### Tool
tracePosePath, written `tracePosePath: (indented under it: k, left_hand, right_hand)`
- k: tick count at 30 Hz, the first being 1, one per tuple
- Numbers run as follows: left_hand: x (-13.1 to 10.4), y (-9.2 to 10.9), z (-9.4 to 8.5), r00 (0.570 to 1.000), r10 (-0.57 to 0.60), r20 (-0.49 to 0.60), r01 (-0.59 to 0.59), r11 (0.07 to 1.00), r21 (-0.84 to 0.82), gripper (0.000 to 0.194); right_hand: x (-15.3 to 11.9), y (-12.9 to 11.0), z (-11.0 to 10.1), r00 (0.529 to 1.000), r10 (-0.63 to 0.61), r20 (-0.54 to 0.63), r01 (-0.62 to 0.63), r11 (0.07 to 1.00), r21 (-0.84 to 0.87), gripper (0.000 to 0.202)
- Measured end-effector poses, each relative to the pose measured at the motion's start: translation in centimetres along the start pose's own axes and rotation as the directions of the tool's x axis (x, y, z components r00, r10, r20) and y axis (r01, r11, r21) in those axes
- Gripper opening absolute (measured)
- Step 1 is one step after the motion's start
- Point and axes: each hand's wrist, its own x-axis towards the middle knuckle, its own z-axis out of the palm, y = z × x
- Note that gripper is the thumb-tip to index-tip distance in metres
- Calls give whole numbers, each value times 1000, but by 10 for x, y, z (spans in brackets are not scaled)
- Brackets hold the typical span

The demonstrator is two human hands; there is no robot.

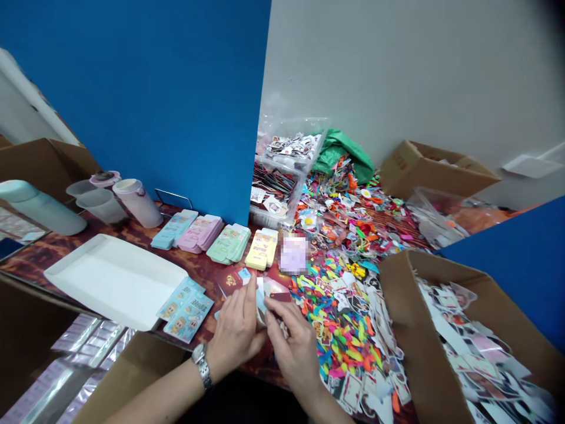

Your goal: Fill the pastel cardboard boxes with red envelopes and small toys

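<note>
Above the table's front edge my two hands meet around a small light-blue paper box (261,302), mostly hidden by the fingers. My left hand (236,324), with a metal watch at its wrist, presses on the box from the left, fingers together. The fingers of my right hand (293,338) are bent and close on the box from the right. Just beyond lie dark red printed envelopes (232,280). Behind them stand stacks of flat cartons: blue (174,228), pink (200,232), green (229,242) and yellow (262,248).
Left of my hands, blue printed boxes (188,312) overlap a white tray (110,280). Cups and bottles (139,203) stand farther back. Colourful small trinkets (348,335) are heaped on the right, beside a cardboard box (424,341) of cutout stickers. Clear bins (280,188) stand behind.
</note>
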Motion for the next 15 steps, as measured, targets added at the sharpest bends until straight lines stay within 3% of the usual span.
tracePosePath:
  k: [4,9,12,15]
  left_hand:
    - [1,3,-3,1000,-12,17,11,999,47,96]
    - [3,7,-3,999,-18,28,15,995,95,96]
    - [5,6,-1,999,-12,30,9,994,106,92]
    - [7,4,0,999,-21,35,17,996,91,86]
  right_hand:
    - [-11,9,7,994,54,-94,-55,999,2,29]
    - [-13,9,14,976,-105,-191,84,990,-113,31]
    - [-14,6,19,966,-176,-191,147,977,-157,37]
    - [-17,7,21,972,-205,-110,189,972,-141,43]
